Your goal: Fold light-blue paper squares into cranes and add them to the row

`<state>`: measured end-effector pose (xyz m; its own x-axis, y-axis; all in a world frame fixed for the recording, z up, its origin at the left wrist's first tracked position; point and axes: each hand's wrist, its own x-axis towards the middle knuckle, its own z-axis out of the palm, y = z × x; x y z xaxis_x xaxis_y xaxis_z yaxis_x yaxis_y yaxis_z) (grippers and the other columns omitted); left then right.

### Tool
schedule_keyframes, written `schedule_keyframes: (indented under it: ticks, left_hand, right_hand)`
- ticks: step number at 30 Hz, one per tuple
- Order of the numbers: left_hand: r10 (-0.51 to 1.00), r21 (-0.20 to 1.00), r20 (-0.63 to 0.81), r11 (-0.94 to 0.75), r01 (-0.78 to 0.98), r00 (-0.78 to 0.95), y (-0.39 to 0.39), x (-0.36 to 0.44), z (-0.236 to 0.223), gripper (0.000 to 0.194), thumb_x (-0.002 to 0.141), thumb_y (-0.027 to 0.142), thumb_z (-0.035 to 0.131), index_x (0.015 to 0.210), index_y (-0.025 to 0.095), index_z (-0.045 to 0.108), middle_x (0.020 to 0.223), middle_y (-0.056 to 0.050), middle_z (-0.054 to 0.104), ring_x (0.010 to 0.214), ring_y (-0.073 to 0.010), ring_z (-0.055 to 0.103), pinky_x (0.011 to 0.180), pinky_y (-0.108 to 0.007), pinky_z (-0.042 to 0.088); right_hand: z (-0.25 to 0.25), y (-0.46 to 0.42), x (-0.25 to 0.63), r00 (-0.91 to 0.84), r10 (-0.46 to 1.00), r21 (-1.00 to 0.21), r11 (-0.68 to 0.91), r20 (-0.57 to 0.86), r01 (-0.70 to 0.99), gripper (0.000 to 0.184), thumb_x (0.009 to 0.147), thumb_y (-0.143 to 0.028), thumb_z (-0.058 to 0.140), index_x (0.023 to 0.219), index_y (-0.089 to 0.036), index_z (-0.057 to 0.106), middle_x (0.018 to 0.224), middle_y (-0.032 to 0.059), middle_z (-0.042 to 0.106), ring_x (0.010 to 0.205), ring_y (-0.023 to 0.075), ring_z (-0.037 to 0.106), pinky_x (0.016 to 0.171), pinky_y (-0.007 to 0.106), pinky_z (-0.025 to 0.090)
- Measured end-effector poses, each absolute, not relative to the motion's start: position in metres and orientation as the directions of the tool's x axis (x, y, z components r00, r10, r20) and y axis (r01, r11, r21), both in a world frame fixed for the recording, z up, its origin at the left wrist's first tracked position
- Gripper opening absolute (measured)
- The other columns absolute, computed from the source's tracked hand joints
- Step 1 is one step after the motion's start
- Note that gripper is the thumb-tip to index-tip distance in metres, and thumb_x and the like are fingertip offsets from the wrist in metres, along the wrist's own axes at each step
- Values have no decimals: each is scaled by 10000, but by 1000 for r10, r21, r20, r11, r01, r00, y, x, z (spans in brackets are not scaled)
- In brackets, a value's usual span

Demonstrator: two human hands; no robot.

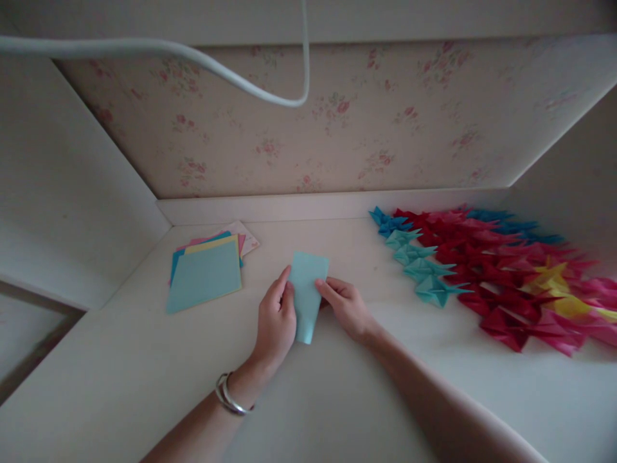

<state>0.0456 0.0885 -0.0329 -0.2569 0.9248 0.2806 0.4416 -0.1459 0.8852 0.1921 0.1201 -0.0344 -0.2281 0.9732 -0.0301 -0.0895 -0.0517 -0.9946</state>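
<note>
A light turquoise sheet of origami paper [307,289], a narrow upright rectangle that looks folded, is held up over the white table. My left hand [277,315] grips its left edge, thumb against the near face. At the right edge, my right hand [344,305] pinches the paper between its thumb and fingers, which are partly hidden behind it. To the left lies a stack of square paper sheets [207,273], turquoise on top, with yellow, blue and pink edges showing beneath.
Rows of folded paper cranes [482,270] in blue, turquoise, red, pink and yellow cover the table's right side. A white cable [231,74] hangs across the top. Behind the white table [144,379] is floral wallpaper [270,141], with white panels on both sides.
</note>
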Motion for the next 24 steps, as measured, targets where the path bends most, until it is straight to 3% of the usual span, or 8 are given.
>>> schedule_keyframes:
  ticks: [11,18,24]
  left_hand:
    - [912,886,271,-111,450,-309,90,44,-31,384,973,261,458,1307,140,604,1305,-123,664,1192,-244,626,1027,-390,487]
    - [907,897,246,-80,434,-341,93,42,-34,405,976,279,457,1318,113,595,1322,-144,650,1231,-261,600,1057,-425,464]
    - [894,909,243,-75,409,-376,95,40,-37,380,968,275,472,1308,183,613,1325,-100,656,1245,-235,593,1074,-393,448]
  right_hand:
    - [-31,117,193,-273,962,-999,6,-4,39,489,816,-571,618,528,-202,474,512,-47,406,506,108,335,485,248,257]
    - [-26,115,192,-337,942,-998,15,-6,59,454,812,-538,622,531,-200,509,522,-52,410,503,103,333,495,246,262]
    - [-25,113,192,-378,926,-995,37,0,93,405,797,-504,648,546,-192,585,520,-35,500,498,106,381,489,240,282]
